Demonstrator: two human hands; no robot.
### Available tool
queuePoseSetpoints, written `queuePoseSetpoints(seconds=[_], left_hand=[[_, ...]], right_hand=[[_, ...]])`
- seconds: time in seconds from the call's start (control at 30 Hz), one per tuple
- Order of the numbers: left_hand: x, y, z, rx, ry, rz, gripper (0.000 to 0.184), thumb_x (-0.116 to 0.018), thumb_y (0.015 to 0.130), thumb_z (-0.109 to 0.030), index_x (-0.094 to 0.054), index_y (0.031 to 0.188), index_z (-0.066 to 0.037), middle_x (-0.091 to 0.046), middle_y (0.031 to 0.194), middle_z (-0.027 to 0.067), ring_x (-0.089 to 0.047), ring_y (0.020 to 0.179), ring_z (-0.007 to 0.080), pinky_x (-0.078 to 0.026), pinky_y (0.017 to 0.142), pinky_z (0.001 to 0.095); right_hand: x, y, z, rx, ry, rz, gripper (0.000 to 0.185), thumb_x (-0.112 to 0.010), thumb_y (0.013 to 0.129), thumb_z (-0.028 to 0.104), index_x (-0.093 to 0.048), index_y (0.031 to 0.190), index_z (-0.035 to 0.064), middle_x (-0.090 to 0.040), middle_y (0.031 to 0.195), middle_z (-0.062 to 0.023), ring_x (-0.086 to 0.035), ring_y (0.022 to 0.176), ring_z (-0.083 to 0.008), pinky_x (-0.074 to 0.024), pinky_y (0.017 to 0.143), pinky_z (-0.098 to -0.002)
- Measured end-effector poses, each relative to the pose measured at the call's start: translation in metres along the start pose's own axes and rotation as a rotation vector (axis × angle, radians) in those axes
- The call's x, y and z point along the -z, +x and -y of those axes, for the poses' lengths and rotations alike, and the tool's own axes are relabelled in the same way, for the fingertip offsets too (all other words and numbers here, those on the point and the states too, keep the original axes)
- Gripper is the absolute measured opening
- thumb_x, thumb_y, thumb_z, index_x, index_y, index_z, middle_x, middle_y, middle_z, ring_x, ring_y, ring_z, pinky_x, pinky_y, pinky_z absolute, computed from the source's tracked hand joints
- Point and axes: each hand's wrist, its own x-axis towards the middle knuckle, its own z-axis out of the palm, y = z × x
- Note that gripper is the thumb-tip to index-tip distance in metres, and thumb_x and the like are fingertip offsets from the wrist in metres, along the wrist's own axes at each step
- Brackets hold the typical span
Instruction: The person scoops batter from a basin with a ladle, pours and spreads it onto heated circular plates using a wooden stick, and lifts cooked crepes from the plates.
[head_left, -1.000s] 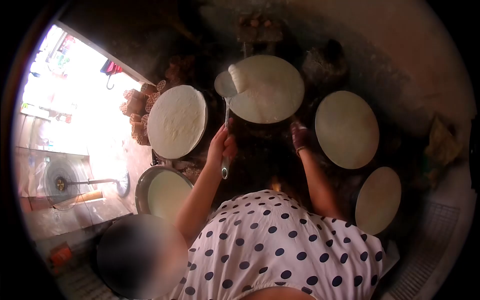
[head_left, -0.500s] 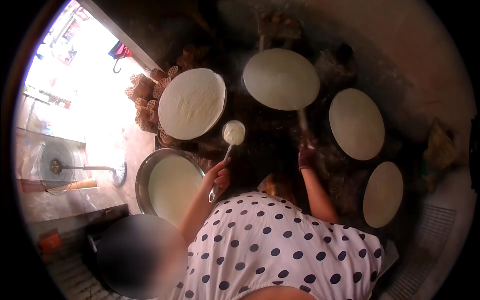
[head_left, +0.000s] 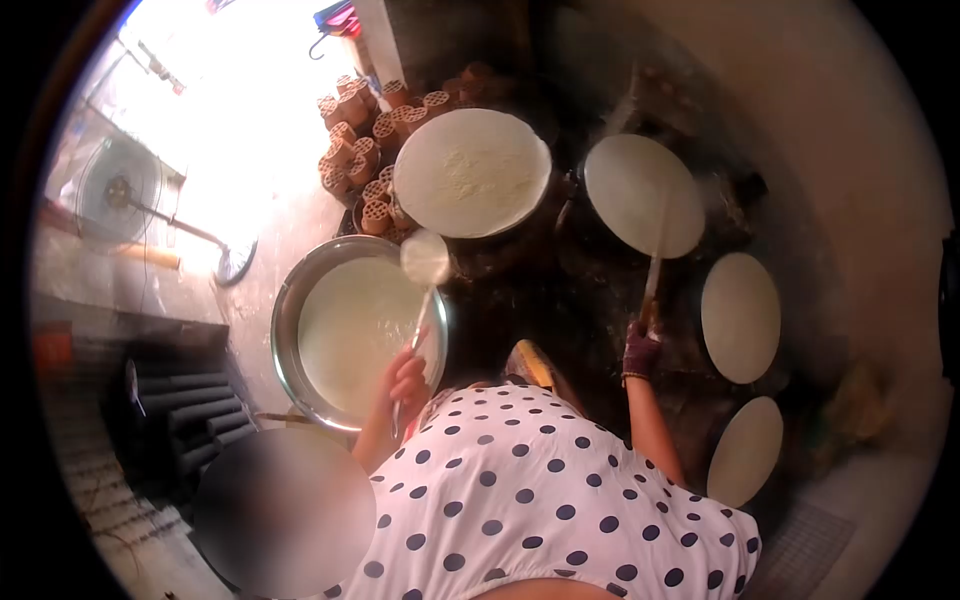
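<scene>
My left hand (head_left: 405, 385) is closed around the handle of a metal ladle (head_left: 425, 260). The ladle's bowl is blurred and hangs over the far rim of a large metal basin (head_left: 285, 345) of white batter. Just beyond it, a round surface with a white batter layer (head_left: 475, 175) looks rough in the middle. In a dark glove, my right hand (head_left: 643, 355) grips a long flat wooden stick (head_left: 652, 280). Its thin far end reaches over a smooth, pale round surface (head_left: 630, 185); whether it touches cannot be made out.
Two more pale round surfaces, one (head_left: 740, 318) above the other (head_left: 747, 452), stand at the right. Perforated coal briquettes (head_left: 350, 165) are piled at the far left. A standing fan (head_left: 120, 190) and dark cylinders (head_left: 200, 405) are on the left. Steam hazes the back.
The view has turned, so the scene sits differently. The ladle has moved from beside the batter-coated surface to above the basin's rim. The stick's far end now overlaps the pale round surface ahead.
</scene>
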Motion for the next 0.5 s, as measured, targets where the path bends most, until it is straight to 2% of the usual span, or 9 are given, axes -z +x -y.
queuePoseSetpoints(seconds=[0.03,0.07,0.1,0.17,0.23,0.3,0.37,0.43,0.5], left_hand=[[-0.002,-0.011,0.001,-0.127,0.283,0.007,0.041,-0.034,0.101,-0.016,-0.033,0.142,-0.010,-0.034,0.058,-0.0049,-0.031,0.036,0.0033,-0.026,0.034,0.0195],[-0.007,-0.015,0.002,-0.221,0.631,-0.138,0.043,-0.035,0.101,-0.017,-0.032,0.144,-0.015,-0.032,0.057,-0.0046,-0.029,0.036,0.0044,-0.025,0.033,0.0195],[-0.004,-0.012,0.001,-0.230,0.614,-0.151,0.043,-0.035,0.101,-0.017,-0.032,0.144,-0.015,-0.032,0.057,-0.0046,-0.029,0.036,0.0044,-0.025,0.033,0.0195],[0.000,-0.002,-0.004,-0.257,0.706,-0.297,0.043,-0.041,0.099,-0.021,-0.033,0.141,-0.016,-0.034,0.055,-0.0034,-0.031,0.035,0.0073,-0.027,0.033,0.0208],[-0.002,0.006,-0.010,-0.262,0.644,-0.372,0.044,-0.040,0.099,-0.019,-0.032,0.142,-0.015,-0.034,0.055,-0.0040,-0.030,0.034,0.0073,-0.027,0.033,0.0214],[-0.011,0.003,-0.017,-0.215,0.569,-0.371,0.042,-0.038,0.100,-0.018,-0.033,0.142,-0.013,-0.030,0.055,-0.0056,-0.027,0.035,0.0041,-0.024,0.032,0.0193],[-0.025,-0.029,-0.002,-0.239,0.519,-0.297,0.042,-0.037,0.100,-0.017,-0.032,0.142,-0.013,-0.029,0.055,-0.0065,-0.026,0.034,0.0033,-0.024,0.031,0.0196],[-0.040,-0.044,0.013,-0.370,0.326,-0.260,0.045,-0.037,0.099,-0.018,-0.030,0.143,-0.013,-0.031,0.054,-0.0052,-0.029,0.033,0.0051,-0.027,0.030,0.0198],[-0.045,-0.027,0.006,-0.372,0.325,-0.329,0.044,-0.036,0.100,-0.018,-0.031,0.143,-0.013,-0.031,0.055,-0.0055,-0.029,0.033,0.0043,-0.028,0.030,0.0193]], right_hand=[[0.003,0.008,0.040,0.023,0.114,-0.028,0.048,-0.064,0.082,0.033,-0.056,0.127,0.0168,-0.067,0.087,-0.0179,-0.066,0.080,-0.0310,-0.0511,0.069,-0.0398],[-0.006,0.022,0.050,-0.033,0.056,0.077,0.047,-0.063,0.083,0.037,-0.058,0.125,0.0146,-0.067,0.086,-0.0180,-0.066,0.080,-0.0319,-0.0508,0.069,-0.0400],[-0.018,0.034,0.058,-0.092,-0.006,0.183,0.047,-0.061,0.084,0.040,-0.059,0.122,0.0124,-0.067,0.085,-0.0180,-0.066,0.081,-0.0329,-0.0504,0.068,-0.0402],[-0.065,0.063,0.069,0.055,0.090,0.372,0.047,-0.058,0.085,0.046,-0.064,0.111,0.0071,-0.066,0.079,-0.0185,-0.065,0.076,-0.0336,-0.0495,0.066,-0.0405],[-0.124,0.100,0.090,-0.133,-0.123,0.468,0.026,-0.064,0.083,0.027,-0.062,0.093,0.0025,-0.062,0.067,-0.0106,-0.059,0.060,-0.0230,-0.0471,0.057,-0.0358],[-0.166,0.138,0.120,-0.472,0.260,0.634,0.030,-0.065,0.084,0.031,-0.059,0.079,0.0013,-0.060,0.063,-0.0096,-0.055,0.051,-0.0227,-0.0440,0.049,-0.0354],[-0.236,0.195,0.110,-0.355,0.067,0.560,0.036,-0.068,0.082,0.034,-0.064,0.084,-0.0008,-0.063,0.066,-0.0096,-0.057,0.050,-0.0231,-0.0445,0.047,-0.0352],[-0.270,0.235,0.143,-0.340,-0.093,0.501,0.042,-0.074,0.077,0.034,-0.066,0.096,-0.0036,-0.067,0.077,-0.0131,-0.062,0.059,-0.0247,-0.0490,0.054,-0.0362],[-0.298,0.261,0.168,-0.217,-0.200,0.437,0.049,-0.078,0.073,0.033,-0.066,0.102,-0.0045,-0.069,0.088,-0.0161,-0.066,0.069,-0.0256,-0.0515,0.062,-0.0374]])
